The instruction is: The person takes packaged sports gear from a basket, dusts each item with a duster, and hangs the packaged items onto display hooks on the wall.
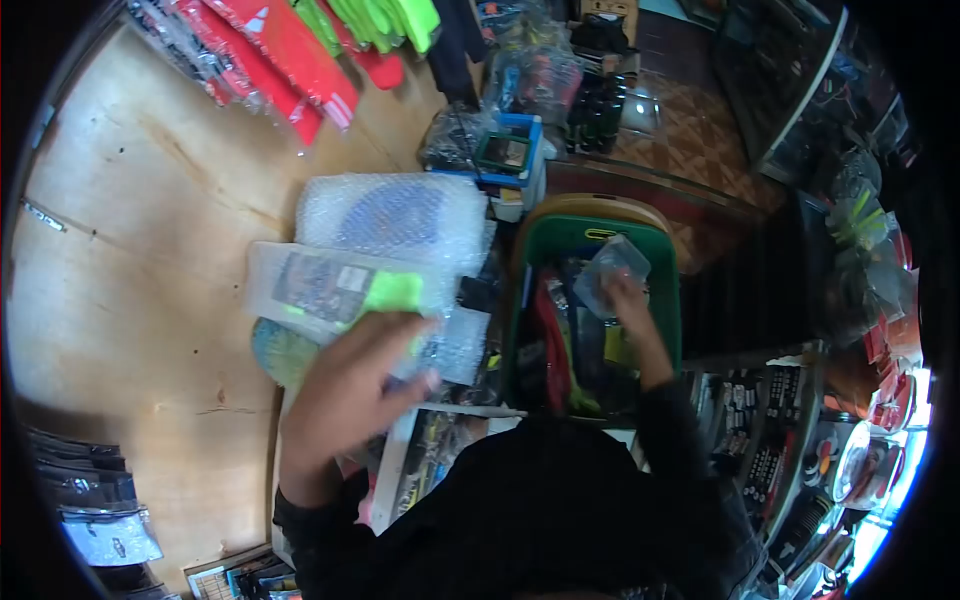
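My right hand [627, 297] is closed on a clear plastic packet [610, 268] over the green bin [672, 330]. What the packet holds is too blurred to make out. Inside the bin lie a red strip-like item [553, 340] and several dark and yellow-green things. My left hand [360, 385] is open, thumb and fingers apart, with nothing between them. It hovers by a flat plastic-wrapped package [320, 283] that has a neon-green patch. Whether the fingertips touch that package, I cannot tell. Behind it rests a bubble-wrapped bundle [390, 215] with blue showing through.
Red socks [285, 65] and neon-green ones [385, 20] hang on the wooden panel [150, 250] at left. A blue crate [535, 140] stands behind the bin. Shelves with dark packaged goods [755, 430] line the right. Tiled floor [690, 130] shows at the back.
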Action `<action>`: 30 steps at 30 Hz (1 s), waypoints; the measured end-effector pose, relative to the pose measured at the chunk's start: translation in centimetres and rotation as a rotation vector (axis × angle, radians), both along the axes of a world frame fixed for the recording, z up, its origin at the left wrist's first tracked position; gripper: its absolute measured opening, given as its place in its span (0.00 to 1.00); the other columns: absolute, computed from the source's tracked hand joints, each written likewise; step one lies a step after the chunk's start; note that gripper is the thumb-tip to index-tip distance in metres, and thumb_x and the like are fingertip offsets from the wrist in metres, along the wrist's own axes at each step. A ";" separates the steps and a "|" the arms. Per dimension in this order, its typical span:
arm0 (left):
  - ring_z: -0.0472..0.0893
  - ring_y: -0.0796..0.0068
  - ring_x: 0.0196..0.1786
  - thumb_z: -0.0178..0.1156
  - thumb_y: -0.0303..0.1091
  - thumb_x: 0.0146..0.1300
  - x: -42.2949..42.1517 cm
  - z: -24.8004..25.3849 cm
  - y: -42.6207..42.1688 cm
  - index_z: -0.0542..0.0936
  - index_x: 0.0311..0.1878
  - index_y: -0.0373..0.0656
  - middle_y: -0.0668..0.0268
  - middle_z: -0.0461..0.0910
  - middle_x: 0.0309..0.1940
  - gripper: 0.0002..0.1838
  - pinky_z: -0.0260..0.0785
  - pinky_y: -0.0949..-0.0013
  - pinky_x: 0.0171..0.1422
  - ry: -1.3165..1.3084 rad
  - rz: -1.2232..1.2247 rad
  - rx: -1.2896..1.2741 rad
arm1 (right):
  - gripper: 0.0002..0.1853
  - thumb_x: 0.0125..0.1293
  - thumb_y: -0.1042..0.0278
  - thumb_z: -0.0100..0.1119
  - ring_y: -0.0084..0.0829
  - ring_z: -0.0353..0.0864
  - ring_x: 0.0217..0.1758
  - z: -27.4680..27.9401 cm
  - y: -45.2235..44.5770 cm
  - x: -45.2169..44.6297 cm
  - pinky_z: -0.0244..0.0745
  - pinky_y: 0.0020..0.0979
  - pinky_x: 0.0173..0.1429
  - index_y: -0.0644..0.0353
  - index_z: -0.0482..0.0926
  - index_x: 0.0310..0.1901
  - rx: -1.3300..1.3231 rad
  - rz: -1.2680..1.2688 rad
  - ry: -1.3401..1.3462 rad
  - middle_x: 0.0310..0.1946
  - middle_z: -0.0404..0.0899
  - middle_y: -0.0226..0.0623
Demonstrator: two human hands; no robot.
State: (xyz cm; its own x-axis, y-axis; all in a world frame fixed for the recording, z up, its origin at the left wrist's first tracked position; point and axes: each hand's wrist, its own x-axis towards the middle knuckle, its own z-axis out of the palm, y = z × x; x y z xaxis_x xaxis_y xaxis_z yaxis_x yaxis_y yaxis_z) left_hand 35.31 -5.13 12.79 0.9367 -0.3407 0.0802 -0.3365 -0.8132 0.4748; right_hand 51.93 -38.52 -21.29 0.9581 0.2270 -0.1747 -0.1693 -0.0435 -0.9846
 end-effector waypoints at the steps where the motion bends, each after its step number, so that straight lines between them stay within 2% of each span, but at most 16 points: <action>1: 0.80 0.54 0.54 0.65 0.37 0.65 -0.8 -0.7 -1.5 0.75 0.62 0.40 0.53 0.79 0.52 0.23 0.73 0.59 0.60 0.130 -0.076 0.010 | 0.16 0.74 0.65 0.52 0.26 0.80 0.45 -3.6 -1.6 -3.0 0.75 0.28 0.48 0.60 0.78 0.59 -0.057 -0.046 0.090 0.43 0.80 0.32; 3: 0.80 0.62 0.56 0.66 0.43 0.65 -2.1 -4.2 -4.0 0.76 0.62 0.42 0.58 0.79 0.55 0.25 0.75 0.60 0.57 0.357 -0.108 -0.113 | 0.16 0.72 0.66 0.54 0.29 0.81 0.45 -10.9 -4.2 -9.1 0.76 0.32 0.51 0.61 0.79 0.57 0.128 -0.045 0.221 0.43 0.81 0.34; 5: 0.80 0.63 0.57 0.64 0.42 0.67 -3.0 -8.8 -6.8 0.75 0.64 0.44 0.58 0.79 0.55 0.25 0.75 0.62 0.58 0.412 -0.225 -0.229 | 0.16 0.71 0.66 0.55 0.33 0.82 0.46 -10.4 -5.0 -14.1 0.76 0.34 0.54 0.63 0.80 0.55 -0.266 0.064 0.128 0.45 0.82 0.40; 7: 0.80 0.64 0.57 0.62 0.42 0.69 -3.5 -12.8 -10.6 0.74 0.65 0.43 0.57 0.79 0.56 0.25 0.74 0.62 0.60 0.488 -0.354 -0.436 | 0.16 0.71 0.66 0.55 0.34 0.82 0.48 -11.4 -5.7 -16.8 0.75 0.35 0.55 0.64 0.80 0.55 -0.298 0.130 0.094 0.46 0.83 0.43; 9: 0.80 0.65 0.57 0.61 0.40 0.70 -3.2 -16.5 -14.5 0.74 0.64 0.39 0.55 0.79 0.56 0.23 0.74 0.61 0.62 0.784 -0.311 -0.604 | 0.15 0.71 0.66 0.55 0.36 0.83 0.49 -12.7 -6.7 -18.8 0.75 0.36 0.55 0.65 0.80 0.54 -0.338 0.199 0.059 0.46 0.83 0.45; 11: 0.80 0.64 0.58 0.60 0.37 0.71 -2.8 -24.5 -17.2 0.72 0.65 0.37 0.53 0.79 0.55 0.23 0.73 0.60 0.61 0.763 -0.215 -0.706 | 0.15 0.72 0.64 0.55 0.40 0.83 0.51 -13.6 -7.3 -18.7 0.75 0.37 0.56 0.64 0.80 0.53 -0.279 0.314 0.099 0.47 0.83 0.47; 13: 0.80 0.61 0.57 0.60 0.36 0.70 -2.5 -33.6 -18.1 0.71 0.64 0.36 0.50 0.78 0.55 0.24 0.73 0.60 0.59 0.528 0.092 -0.559 | 0.16 0.71 0.64 0.55 0.41 0.82 0.52 -12.2 -8.2 -18.3 0.74 0.38 0.56 0.65 0.80 0.53 -0.268 0.326 0.068 0.47 0.83 0.47; 15: 0.81 0.55 0.54 0.61 0.35 0.67 -1.2 -40.3 -18.0 0.70 0.64 0.35 0.49 0.79 0.53 0.25 0.74 0.59 0.56 -0.126 0.292 -0.294 | 0.16 0.71 0.63 0.55 0.41 0.82 0.53 -10.5 -8.6 -17.6 0.74 0.38 0.57 0.65 0.80 0.53 -0.245 0.339 0.021 0.47 0.82 0.47; 16: 0.81 0.55 0.54 0.61 0.35 0.67 -1.2 -42.8 -17.8 0.70 0.64 0.35 0.49 0.79 0.53 0.25 0.74 0.59 0.56 -0.127 0.291 -0.290 | 0.16 0.71 0.64 0.55 0.42 0.82 0.52 -9.7 -8.9 -17.5 0.74 0.38 0.57 0.65 0.80 0.53 -0.255 0.323 0.071 0.47 0.82 0.48; 18: 0.77 0.41 0.56 0.59 0.34 0.65 -1.3 -46.9 -17.0 0.72 0.63 0.35 0.44 0.77 0.55 0.24 0.69 0.50 0.61 0.144 0.574 -0.489 | 0.16 0.71 0.64 0.55 0.42 0.82 0.52 -9.3 -9.5 -17.4 0.73 0.38 0.56 0.65 0.80 0.53 -0.266 0.303 0.122 0.47 0.82 0.48; 19: 0.77 0.41 0.56 0.59 0.34 0.65 -1.6 -48.7 -16.4 0.72 0.63 0.35 0.44 0.77 0.55 0.24 0.69 0.50 0.61 0.147 0.573 -0.490 | 0.16 0.71 0.64 0.55 0.42 0.82 0.52 -9.4 -9.8 -17.5 0.73 0.38 0.56 0.65 0.80 0.53 -0.275 0.305 0.088 0.47 0.82 0.48; 21: 0.80 0.42 0.51 0.57 0.33 0.65 -1.8 -50.1 -15.3 0.74 0.59 0.35 0.44 0.80 0.48 0.21 0.72 0.50 0.55 0.540 0.507 -0.439 | 0.16 0.70 0.65 0.56 0.42 0.82 0.51 -8.8 -10.5 -17.9 0.73 0.38 0.56 0.66 0.79 0.53 -0.285 0.307 0.050 0.47 0.82 0.48; 22: 0.80 0.42 0.51 0.57 0.33 0.65 -2.1 -50.0 -15.2 0.74 0.59 0.35 0.44 0.80 0.48 0.21 0.72 0.50 0.55 0.537 0.506 -0.439 | 0.16 0.70 0.65 0.56 0.42 0.81 0.52 -8.2 -10.7 -18.3 0.73 0.38 0.56 0.66 0.79 0.53 -0.289 0.321 0.046 0.47 0.82 0.48; 24: 0.83 0.44 0.46 0.56 0.33 0.65 -3.1 -50.3 -14.9 0.77 0.55 0.36 0.46 0.83 0.40 0.17 0.74 0.52 0.49 0.318 0.494 -0.551 | 0.16 0.70 0.65 0.56 0.41 0.81 0.52 -8.1 -11.2 -19.1 0.73 0.37 0.57 0.66 0.79 0.53 -0.291 0.337 0.039 0.47 0.82 0.47; 26: 0.83 0.45 0.44 0.56 0.33 0.65 -3.3 -51.3 -14.6 0.79 0.53 0.37 0.47 0.83 0.37 0.15 0.75 0.53 0.47 0.208 0.543 -0.522 | 0.17 0.71 0.65 0.57 0.31 0.81 0.50 -9.1 -11.6 -20.2 0.74 0.33 0.55 0.66 0.78 0.56 -0.255 0.334 0.072 0.44 0.83 0.40; 30: 0.83 0.44 0.44 0.57 0.33 0.64 -4.1 -49.4 -15.1 0.81 0.50 0.40 0.45 0.83 0.37 0.13 0.75 0.52 0.47 0.076 0.583 -0.553 | 0.15 0.69 0.65 0.57 0.37 0.81 0.51 -9.8 -11.9 -21.1 0.73 0.36 0.56 0.65 0.80 0.53 -0.176 0.272 0.144 0.45 0.82 0.45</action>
